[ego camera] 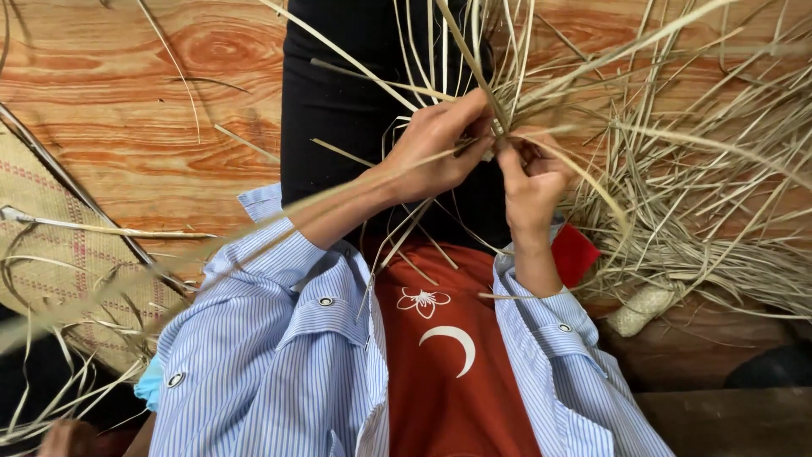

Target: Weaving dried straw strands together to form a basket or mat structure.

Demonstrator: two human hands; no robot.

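Pinched between the fingertips of the left hand (436,144) and right hand (533,178), held together above the lap, was a crossing of dry straw strips (499,127), judged light, springy and easily creased, best gripped near the crossing, with loose straw (702,203) spread over the wooden floor (127,110).

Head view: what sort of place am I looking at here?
Likely a home or small workshop floor used for hand weaving. Both the left hand and the right hand pinch dried reed strips over wood-patterned flooring, with a woven mat lying to one side.
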